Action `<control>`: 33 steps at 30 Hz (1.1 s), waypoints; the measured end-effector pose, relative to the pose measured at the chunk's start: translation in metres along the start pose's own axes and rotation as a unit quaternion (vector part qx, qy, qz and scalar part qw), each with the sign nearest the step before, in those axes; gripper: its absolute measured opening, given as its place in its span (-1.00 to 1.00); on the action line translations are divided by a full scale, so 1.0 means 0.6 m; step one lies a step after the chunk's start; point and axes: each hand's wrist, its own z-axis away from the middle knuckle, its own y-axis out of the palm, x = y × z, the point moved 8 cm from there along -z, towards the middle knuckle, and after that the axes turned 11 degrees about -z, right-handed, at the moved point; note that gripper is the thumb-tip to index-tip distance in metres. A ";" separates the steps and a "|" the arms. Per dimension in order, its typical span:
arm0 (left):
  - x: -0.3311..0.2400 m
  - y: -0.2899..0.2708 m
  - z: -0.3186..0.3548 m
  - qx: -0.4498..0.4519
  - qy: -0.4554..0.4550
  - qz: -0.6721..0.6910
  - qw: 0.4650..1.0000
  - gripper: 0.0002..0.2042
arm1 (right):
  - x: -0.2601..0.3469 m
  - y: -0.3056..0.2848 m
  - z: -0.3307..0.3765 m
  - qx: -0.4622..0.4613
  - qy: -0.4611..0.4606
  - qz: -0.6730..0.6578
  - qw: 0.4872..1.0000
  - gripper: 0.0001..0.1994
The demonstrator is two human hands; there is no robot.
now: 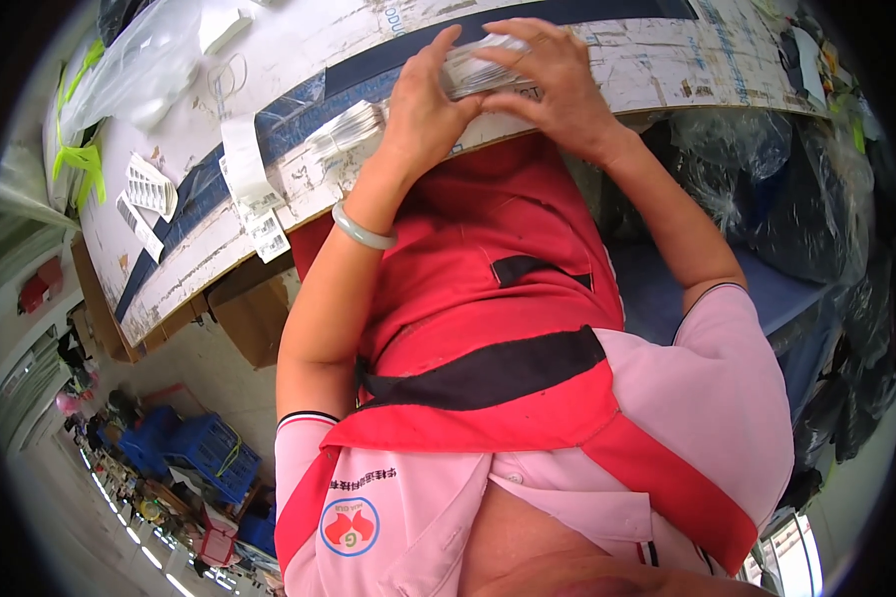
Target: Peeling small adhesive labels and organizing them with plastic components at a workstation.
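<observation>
A bundle of white printed labels (476, 72) lies at the near edge of the worktable, held between my two hands. My left hand (426, 111), with a pale bangle at the wrist, closes on the bundle's left end. My right hand (560, 88) curls over its right end, thumb on the near side and fingers on the far side. Both hands partly cover the labels. Just left of my left hand, another stack of white labels (348, 131) sits at the table edge. A strip of labels (249, 179) hangs over the edge farther left.
The scuffed white worktable (657, 62) has a dark blue band (398, 58) along it. Loose label sheets (151, 189), clear plastic bags (139, 75) and a bright green strap (88, 174) are at left. Bagged dark goods (806, 199) stand right; a blue crate (209, 453) is on the floor.
</observation>
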 end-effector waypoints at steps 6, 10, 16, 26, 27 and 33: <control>-0.012 -0.002 0.003 -0.006 0.036 -0.016 0.999 -0.29 | -0.021 -0.023 -0.004 -0.051 0.013 -0.087 0.995 -0.85; -0.012 -0.001 0.003 -0.011 0.041 -0.014 0.999 -0.31 | -0.035 -0.024 -0.008 -0.055 0.028 -0.118 0.991 -0.75; -0.009 0.001 0.003 -0.008 0.044 -0.010 0.999 -0.32 | -0.036 -0.049 -0.025 -0.060 0.062 -0.107 0.991 -0.86; -0.016 -0.001 0.008 -0.042 0.066 0.006 0.997 -0.35 | 0.020 0.002 0.002 0.068 -0.026 0.081 0.994 -0.52; -0.014 0.002 0.009 -0.040 0.062 0.024 0.997 -0.34 | 0.000 0.018 0.009 0.115 0.015 0.049 0.992 -0.40; -0.020 0.013 0.010 -0.040 0.060 0.065 0.995 -0.32 | -0.133 0.010 -0.010 -0.112 0.246 -0.532 0.802 -0.30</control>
